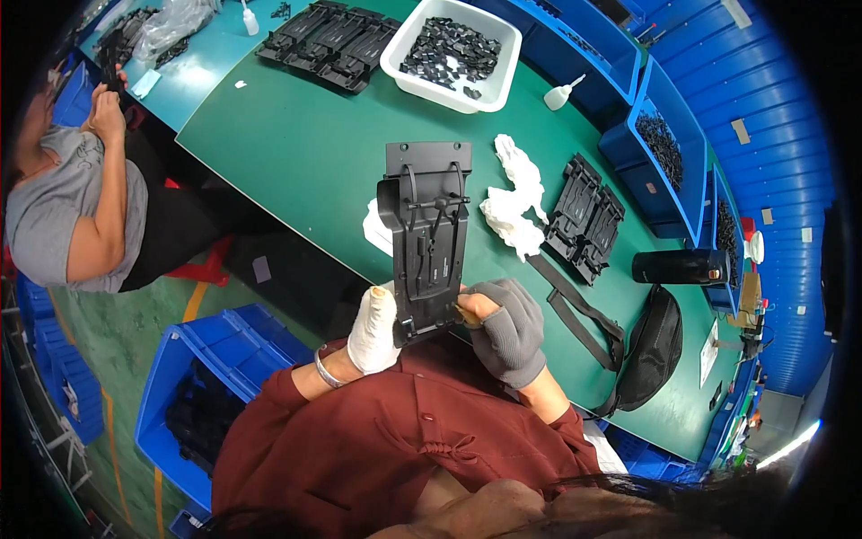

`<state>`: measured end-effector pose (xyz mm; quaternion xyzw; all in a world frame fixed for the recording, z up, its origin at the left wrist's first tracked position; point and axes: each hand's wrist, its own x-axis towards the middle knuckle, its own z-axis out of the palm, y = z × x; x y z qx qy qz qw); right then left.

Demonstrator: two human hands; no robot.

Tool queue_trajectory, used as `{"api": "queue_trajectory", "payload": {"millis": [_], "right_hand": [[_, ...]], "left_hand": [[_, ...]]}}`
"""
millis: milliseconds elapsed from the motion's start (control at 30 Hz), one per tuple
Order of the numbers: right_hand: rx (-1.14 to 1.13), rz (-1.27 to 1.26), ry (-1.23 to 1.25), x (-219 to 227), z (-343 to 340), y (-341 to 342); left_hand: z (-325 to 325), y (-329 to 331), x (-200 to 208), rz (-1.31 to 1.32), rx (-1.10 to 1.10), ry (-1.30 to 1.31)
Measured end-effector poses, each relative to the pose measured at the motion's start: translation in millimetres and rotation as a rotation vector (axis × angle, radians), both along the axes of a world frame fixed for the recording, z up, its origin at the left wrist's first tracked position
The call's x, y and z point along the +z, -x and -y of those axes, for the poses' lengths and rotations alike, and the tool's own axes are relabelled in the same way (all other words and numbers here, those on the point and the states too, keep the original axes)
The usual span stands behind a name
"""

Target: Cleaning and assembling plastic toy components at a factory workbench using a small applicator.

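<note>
Between my two hands a long black molded plastic part [429,238] stands raised over the table's near edge. Its ribbed face, with a small crossbar and clips near the top, is turned up. My left hand [373,331], in a white glove, grips the lower left edge. At the lower right edge, my right hand [510,328], in a grey glove with bare fingertips, pinches the part; the fingers behind it are hidden. Similar black parts [585,218] lie to the right, beside a crumpled white cloth [516,202].
On the green table [296,144] are a white tub [395,72] of small black pieces, more black parts [328,45], a squeeze bottle [558,93], a black flask [681,267] and a black waist bag [654,350]. Blue bins [642,171] line the right. A co-worker [76,198] sits left.
</note>
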<state>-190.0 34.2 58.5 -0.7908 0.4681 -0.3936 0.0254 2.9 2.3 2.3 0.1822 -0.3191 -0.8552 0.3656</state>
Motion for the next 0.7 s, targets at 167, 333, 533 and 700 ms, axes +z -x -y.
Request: {"api": "queue_trajectory", "payload": {"millis": [167, 333, 533, 700], "right_hand": [[0.001, 0.017, -0.021, 0.2, 0.1, 2.6], [0.015, 0.044, -0.019, -0.7, -1.9, 5.4], [0.021, 0.052, -0.024, 0.7, -1.2, 5.8], [0.017, 0.060, -0.036, 0.7, -2.1, 6.7]], "left_hand": [[0.6, 0.8, 0.2, -0.008, -0.003, 0.003], [-0.3, 2.3, 1.4, -0.009, 0.002, 0.008], [-2.3, 4.1, -2.2, -0.011, 0.007, -0.025], [-2.2, 4.6, 0.3, -0.021, 0.007, -0.031]]}}
